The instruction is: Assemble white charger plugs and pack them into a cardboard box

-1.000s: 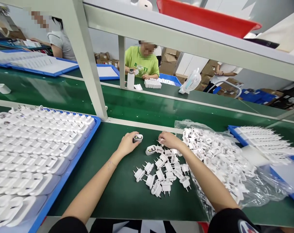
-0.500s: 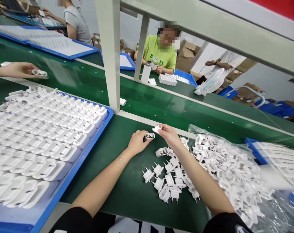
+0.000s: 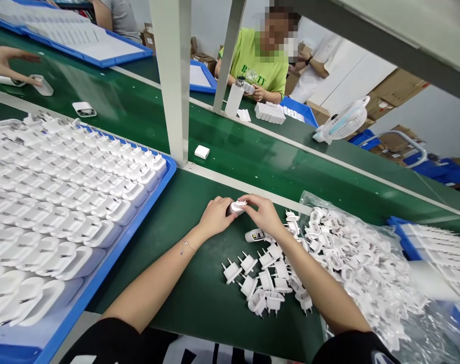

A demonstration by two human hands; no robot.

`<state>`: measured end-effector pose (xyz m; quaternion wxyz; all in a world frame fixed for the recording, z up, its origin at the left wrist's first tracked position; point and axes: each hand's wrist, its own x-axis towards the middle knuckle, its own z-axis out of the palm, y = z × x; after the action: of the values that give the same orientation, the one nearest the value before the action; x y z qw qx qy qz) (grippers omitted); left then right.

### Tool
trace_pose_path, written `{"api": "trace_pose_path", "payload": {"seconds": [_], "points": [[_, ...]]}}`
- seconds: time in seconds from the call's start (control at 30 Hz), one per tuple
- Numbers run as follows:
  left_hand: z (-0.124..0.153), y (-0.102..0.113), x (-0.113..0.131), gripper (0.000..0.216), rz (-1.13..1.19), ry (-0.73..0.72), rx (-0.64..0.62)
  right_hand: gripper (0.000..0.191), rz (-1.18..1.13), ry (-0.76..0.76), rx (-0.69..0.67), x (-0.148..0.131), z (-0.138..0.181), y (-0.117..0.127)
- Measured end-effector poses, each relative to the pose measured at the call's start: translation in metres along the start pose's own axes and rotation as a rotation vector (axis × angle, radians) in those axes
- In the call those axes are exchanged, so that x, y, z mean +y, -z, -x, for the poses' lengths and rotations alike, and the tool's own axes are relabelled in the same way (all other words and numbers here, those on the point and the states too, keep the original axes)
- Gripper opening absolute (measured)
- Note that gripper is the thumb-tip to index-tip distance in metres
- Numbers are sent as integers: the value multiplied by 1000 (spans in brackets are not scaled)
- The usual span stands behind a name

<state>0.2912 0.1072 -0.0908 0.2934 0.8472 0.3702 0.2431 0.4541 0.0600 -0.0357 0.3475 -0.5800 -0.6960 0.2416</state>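
Observation:
Over the green bench, my left hand is closed around a white charger housing. My right hand pinches a white plug cap against the housing's open end; whether it is fully seated I cannot tell. Below my right wrist lies another housing, its open end showing parts inside. Several loose plug caps with metal pins are scattered under my right forearm. A clear plastic bag heaped with more caps spreads to the right.
A blue tray of plugs in rows fills the left. A metal post stands ahead, beside a green conveyor carrying white housings. A co-worker's hand reaches in at far left. Another person sits opposite, near a fan.
My right hand has brought the plug cap left and onto the housing in my left hand. The co-worker's hand at left has shifted, and more housings show on the conveyor.

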Motion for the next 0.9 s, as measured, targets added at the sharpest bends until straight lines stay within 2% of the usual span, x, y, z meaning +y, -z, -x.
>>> {"api": "trace_pose_path", "payload": {"seconds": [0.17,0.27,0.4,0.53,0.73,0.8,0.9], "points": [[1,1,1,22,9,-19,-13,18,66,23,-13,0,0,2],[3,4,2,30,130,-68,2,15,145,9,-83,0,-4,7],[4,6,5,10,269,-29,51,9,257,-37,-170,-1,-6,13],[4,4,12,6,225,24,99,12,329,-72,-133,-1,-2,10],[9,1,17,6,96,51,125,17,571,-27,-134,-7,5,3],[11,0,15,8,79,26,135,18,539,-21,-147,-7,4,5],[9,0,10,11,82,-14,129,25,244,19,-265,2,-6,14]]}}
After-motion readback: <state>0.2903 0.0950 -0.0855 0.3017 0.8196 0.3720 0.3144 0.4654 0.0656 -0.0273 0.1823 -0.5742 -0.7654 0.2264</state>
